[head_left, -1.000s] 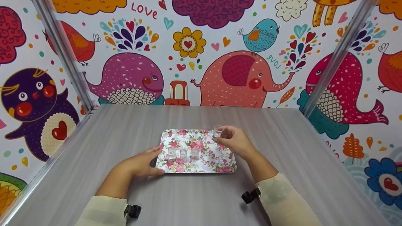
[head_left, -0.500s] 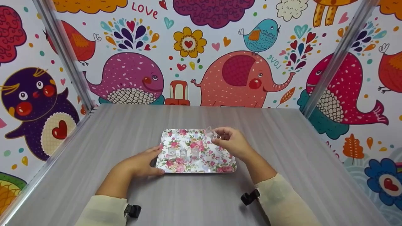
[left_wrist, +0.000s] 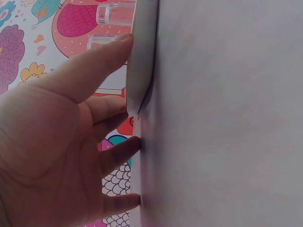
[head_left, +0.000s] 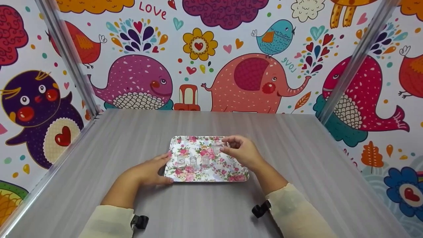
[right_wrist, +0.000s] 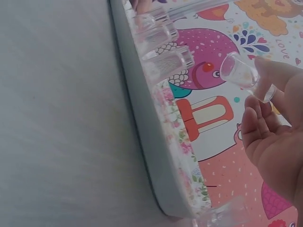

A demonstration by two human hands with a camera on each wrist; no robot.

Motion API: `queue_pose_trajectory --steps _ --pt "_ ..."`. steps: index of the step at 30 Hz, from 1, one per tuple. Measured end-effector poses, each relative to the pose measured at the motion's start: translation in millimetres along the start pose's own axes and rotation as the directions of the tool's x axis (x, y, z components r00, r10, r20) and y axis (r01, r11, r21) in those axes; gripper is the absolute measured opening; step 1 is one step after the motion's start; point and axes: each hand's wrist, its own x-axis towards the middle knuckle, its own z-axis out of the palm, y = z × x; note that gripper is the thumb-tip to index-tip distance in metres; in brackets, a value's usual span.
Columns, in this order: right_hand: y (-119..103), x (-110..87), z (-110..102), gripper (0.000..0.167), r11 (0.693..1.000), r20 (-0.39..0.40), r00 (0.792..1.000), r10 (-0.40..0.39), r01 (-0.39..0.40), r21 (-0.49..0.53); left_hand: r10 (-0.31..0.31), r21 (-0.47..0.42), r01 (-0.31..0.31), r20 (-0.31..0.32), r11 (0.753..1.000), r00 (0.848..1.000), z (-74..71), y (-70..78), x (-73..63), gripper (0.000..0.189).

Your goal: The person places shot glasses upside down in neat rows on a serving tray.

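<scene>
Where the right hand (head_left: 244,151) pinches the cup (right_wrist: 240,74), its axis slants — mouth downward.

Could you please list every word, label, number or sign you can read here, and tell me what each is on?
"LOVE": red lettering on the patterned wall, upper left in the head view.
"LOVE", seemingly reversed: small teal lettering on the wall, by the elephant's trunk.
Marks on the blue bird: too small to tell whether they are writing.
No readable text on the floral tray or the clear cups.
</scene>
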Motion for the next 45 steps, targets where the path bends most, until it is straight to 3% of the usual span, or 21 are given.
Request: queue_pose_trajectory --steps 10,25,30,36,45 --pt "3.6 2.1 7.4 0.037 0.996 0.050 0.999 -0.006 0.001 0.085 0.007 0.005 -0.007 0.003 1.000 1.000 -0.9 1.5 -1.2 0.103" --pt "13.7 2.6 18.2 0.044 0.998 0.202 0.978 0.054 -0.050 -0.028 0.003 -0.002 -0.003 -0.002 1.000 1.000 -0.2 1.3 -0.7 0.103" --pt "16.5 2.1 20.8 0.039 0.998 0.196 0.979 0.052 -0.042 -0.056 -0.015 -0.002 0.015 0.000 1.000 1.000 0.3 0.6 -0.8 0.104" --pt "10.7 -0.2 13.6 0.042 0.998 0.203 0.978 0.054 -0.059 0.018 -0.015 -0.013 0.015 0.002 1.000 1.000 -0.5 2.9 -2.7 0.102" --pt "3.0 -0.2 -22.8 0.044 0.997 0.055 0.997 0.058 -0.061 0.049 -0.021 -0.014 0.021 0.000 1.000 1.000 -0.6 3.1 -3.7 0.102"
